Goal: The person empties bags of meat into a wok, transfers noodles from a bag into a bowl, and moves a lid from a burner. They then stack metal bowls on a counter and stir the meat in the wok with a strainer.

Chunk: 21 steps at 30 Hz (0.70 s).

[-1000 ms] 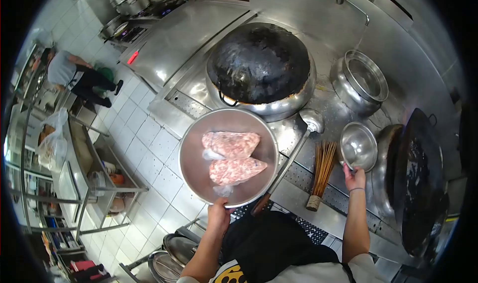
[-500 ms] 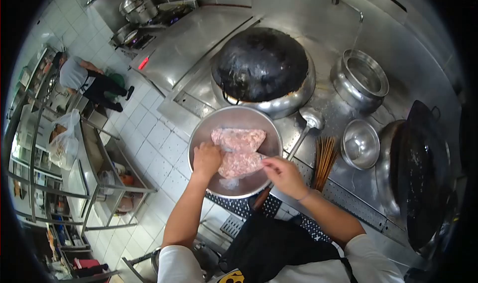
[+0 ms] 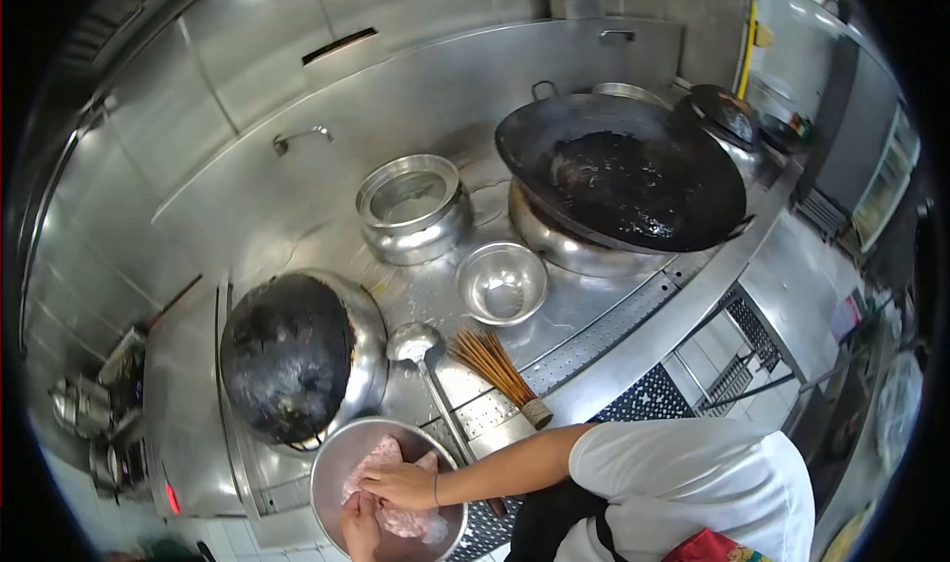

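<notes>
A wide steel bowl (image 3: 328, 460) at the bottom of the view holds pale pink minced meat (image 3: 386, 453) in what looks like clear plastic bags. Over the meat, my right hand (image 3: 404, 486) reaches in from the right with its fingers bent against a bag. My left hand (image 3: 360, 524) comes up from below, fingers curled and closed at the same bag, and its fingertips meet those of the right. The exact grip is partly hidden by the right hand. Clear plastic (image 3: 435, 530) shows at the bowl's lower right.
Behind the bowl is an upturned black wok (image 3: 287, 354). A ladle (image 3: 414, 344), a bamboo brush (image 3: 495, 369), a small steel bowl (image 3: 502, 283) and a steel pot (image 3: 414, 211) stand on the range. Farther right a large wok (image 3: 623, 171) holds dark liquid.
The view has swung to the right, so the bowl now sits lower and farther left. My right hand has moved from the bag's right edge across to my left hand.
</notes>
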{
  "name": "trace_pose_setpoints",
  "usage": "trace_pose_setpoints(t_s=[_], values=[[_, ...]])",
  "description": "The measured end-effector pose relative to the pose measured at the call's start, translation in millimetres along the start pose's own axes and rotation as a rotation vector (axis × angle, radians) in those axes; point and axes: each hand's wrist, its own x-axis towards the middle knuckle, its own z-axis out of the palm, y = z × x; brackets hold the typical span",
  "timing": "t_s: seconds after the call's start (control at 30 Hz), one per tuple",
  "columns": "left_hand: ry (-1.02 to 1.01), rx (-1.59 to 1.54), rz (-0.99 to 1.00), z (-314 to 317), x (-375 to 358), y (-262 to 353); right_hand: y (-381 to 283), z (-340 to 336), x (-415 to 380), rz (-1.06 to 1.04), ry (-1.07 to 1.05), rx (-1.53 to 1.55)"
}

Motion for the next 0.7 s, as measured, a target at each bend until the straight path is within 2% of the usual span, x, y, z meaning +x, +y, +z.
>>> trace_pose_setpoints(t_s=[0.03, 0.13, 0.17, 0.27, 0.3, 0.4, 0.43, 0.53, 0.57, 0.6, 0.67, 0.7], values=[[0.053, -0.03, 0.039, -4.2, 2.9, 13.2, 6.9, 7.8, 9.1, 0.001, 0.084, -0.039], [0.156, -0.149, 0.176, -16.7, 17.8, 40.7, 16.8, 9.8, 45.6, -0.015, 0.145, 0.003], [0.139, -0.308, 0.241, -23.3, 25.8, 40.4, 1.9, -6.9, 57.0, 0.056, 0.16, -0.014], [0.217, -0.388, 0.331, -44.4, 39.1, 40.6, -22.9, -23.7, 88.4, 0.137, 0.203, 0.065], [0.331, -0.354, 0.33, -41.2, 26.7, 49.1, -38.8, -43.6, 90.7, 0.171, 0.223, 0.042], [0.222, -0.038, 0.506, -21.0, -35.1, 96.8, -38.3, -58.3, 89.2, 0.194, 0.198, 0.144], [0.185, 0.092, 0.501, -22.5, -30.7, 77.9, -41.4, -68.1, 84.7, 0.24, 0.165, 0.187], [0.522, 0.636, 0.846, 9.1, -22.2, 40.3, -62.9, -102.5, 72.1, 0.562, -0.203, 0.194], [0.567, 0.474, 0.734, 23.4, -19.9, 34.5, -62.3, -102.5, 63.6, 0.518, -0.249, 0.221], [0.632, 0.318, 0.607, 36.1, -14.5, 29.1, -45.4, -72.6, 51.3, 0.527, -0.284, 0.276], [0.527, 0.337, 0.321, 40.1, -11.5, -4.8, -53.6, -83.7, 38.2, 0.692, -0.37, 0.378], [0.568, 0.457, 0.311, 42.4, -15.3, 2.6, -42.6, -67.4, 30.3, 0.63, -0.319, 0.224]])
